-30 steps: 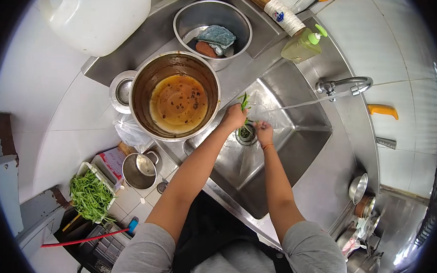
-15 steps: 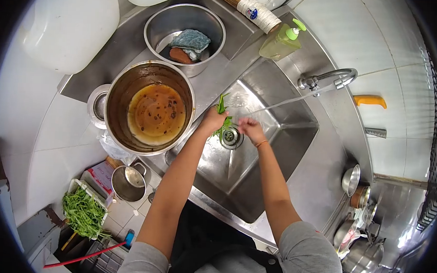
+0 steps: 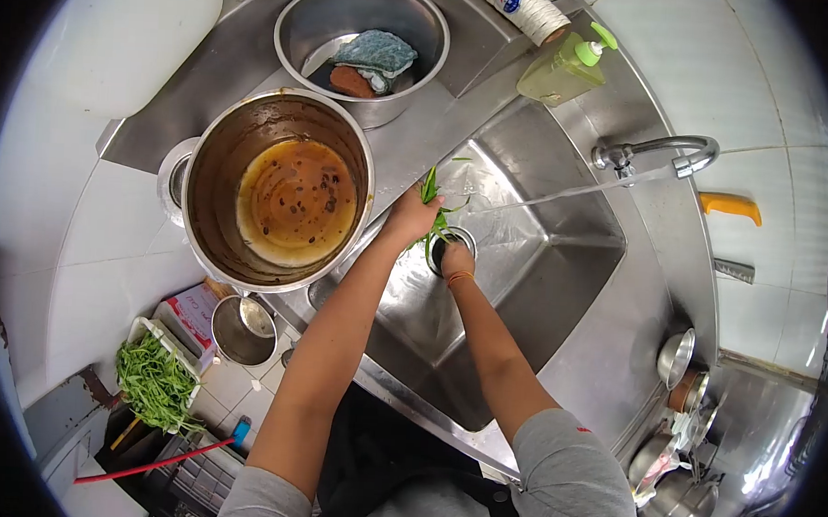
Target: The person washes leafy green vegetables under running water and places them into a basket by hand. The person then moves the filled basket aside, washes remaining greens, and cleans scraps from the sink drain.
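Observation:
My left hand is closed around a few green leafy stalks over the left side of the steel sink. Leaves stick out above and below its fingers. Just right of it, my right hand reaches down at the drain, covering part of the opening. Its fingers point into the drain and are mostly hidden. A stream of water runs from the faucet across the sink. One loose leaf lies near the sink's far wall.
Left of the sink stands a large pot with brown liquid; behind it, another pot holds a scouring cloth and a reddish-brown piece. A soap bottle stands behind the sink. A basket of greens sits low on the left.
My right hand has moved down and left, from above the sink to the drain. My left hand still holds the greens. The whole view has shifted slightly.

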The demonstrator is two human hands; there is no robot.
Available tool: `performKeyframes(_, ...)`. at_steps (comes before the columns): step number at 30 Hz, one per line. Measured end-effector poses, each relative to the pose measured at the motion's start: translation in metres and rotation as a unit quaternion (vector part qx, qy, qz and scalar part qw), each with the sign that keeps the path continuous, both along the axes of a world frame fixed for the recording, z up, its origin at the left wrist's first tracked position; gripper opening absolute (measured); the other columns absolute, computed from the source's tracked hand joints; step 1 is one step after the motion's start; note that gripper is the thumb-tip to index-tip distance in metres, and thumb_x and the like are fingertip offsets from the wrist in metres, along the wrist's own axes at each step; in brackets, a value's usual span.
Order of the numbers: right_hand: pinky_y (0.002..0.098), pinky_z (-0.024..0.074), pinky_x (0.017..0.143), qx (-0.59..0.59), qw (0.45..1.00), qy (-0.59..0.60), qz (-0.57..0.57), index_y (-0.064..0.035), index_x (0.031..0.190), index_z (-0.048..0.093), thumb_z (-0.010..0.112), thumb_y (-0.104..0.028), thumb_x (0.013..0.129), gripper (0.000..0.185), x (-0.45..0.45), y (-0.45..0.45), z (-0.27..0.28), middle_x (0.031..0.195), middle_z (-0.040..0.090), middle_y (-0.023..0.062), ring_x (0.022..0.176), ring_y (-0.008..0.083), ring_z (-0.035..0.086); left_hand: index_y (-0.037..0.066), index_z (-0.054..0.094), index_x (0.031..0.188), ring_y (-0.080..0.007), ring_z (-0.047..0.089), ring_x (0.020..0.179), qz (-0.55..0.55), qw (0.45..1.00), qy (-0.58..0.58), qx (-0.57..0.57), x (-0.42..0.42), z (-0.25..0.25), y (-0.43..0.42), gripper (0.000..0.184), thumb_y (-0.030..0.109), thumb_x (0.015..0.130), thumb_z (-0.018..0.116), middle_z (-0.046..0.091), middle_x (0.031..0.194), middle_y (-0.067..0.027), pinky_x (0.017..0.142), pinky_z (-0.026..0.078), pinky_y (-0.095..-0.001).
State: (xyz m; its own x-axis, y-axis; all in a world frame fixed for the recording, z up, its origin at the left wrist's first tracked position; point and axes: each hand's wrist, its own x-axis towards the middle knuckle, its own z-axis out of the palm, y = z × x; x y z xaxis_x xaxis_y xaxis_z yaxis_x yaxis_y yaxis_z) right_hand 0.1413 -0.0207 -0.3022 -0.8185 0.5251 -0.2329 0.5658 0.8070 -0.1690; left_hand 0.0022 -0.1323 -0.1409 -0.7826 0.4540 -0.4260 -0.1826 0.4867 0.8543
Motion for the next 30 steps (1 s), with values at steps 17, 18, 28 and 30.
performKeyframes(17, 0.0397, 0.0496, 0.061, 0.003, 0.999, -0.046, -0.004, -0.004, 0.08, 0.061, 0.049, -0.01, 0.076, 0.014, -0.011, 0.002, 0.028, 0.075, 0.062, 0.015, 0.067, 0.0287, 0.062, -0.002, 0.054, 0.092, -0.0307, 0.059, 0.08, -0.016, 1.0, 0.014, -0.006, 0.001, -0.024, 0.003, 0.031, 0.025, 0.078, 0.059, 0.06, 0.084, -0.0194, 0.072, 0.044, -0.0368)
performKeyframes(18, 0.0365, 0.0492, 0.059, -0.11, 0.987, 0.078, -0.087, -0.0025, 0.08, 0.06, 0.052, -0.008, 0.076, 0.011, -0.012, 0.003, 0.036, 0.073, 0.062, 0.012, 0.063, 0.0234, 0.061, -0.002, 0.054, 0.092, -0.0328, 0.058, 0.083, -0.023, 0.999, 0.031, -0.032, 0.002, -0.019, 0.003, 0.031, 0.026, 0.077, 0.059, 0.06, 0.085, -0.0208, 0.073, 0.044, -0.0375)
performKeyframes(28, 0.0173, 0.0371, 0.061, -0.567, 0.764, 0.287, -0.114, -0.002, 0.072, 0.058, 0.058, 0.002, 0.075, 0.006, -0.051, 0.003, 0.113, 0.075, 0.055, -0.001, 0.066, 0.0032, 0.046, -0.004, 0.057, 0.083, -0.0292, 0.06, 0.076, -0.048, 0.996, -0.017, -0.071, 0.0, -0.025, 0.004, 0.051, 0.046, 0.076, 0.056, 0.06, 0.077, -0.0203, 0.068, 0.045, -0.0379)
performKeyframes(30, 0.0171, 0.037, 0.06, -0.585, 0.744, 0.308, -0.1, -0.0027, 0.071, 0.058, 0.058, 0.002, 0.075, 0.006, -0.047, 0.001, 0.12, 0.074, 0.054, -0.0014, 0.065, 0.0032, 0.045, -0.007, 0.058, 0.084, -0.0258, 0.059, 0.074, -0.013, 0.994, 0.016, -0.111, 0.005, -0.007, 0.004, 0.048, 0.04, 0.077, 0.056, 0.06, 0.077, -0.0185, 0.066, 0.044, -0.0362)
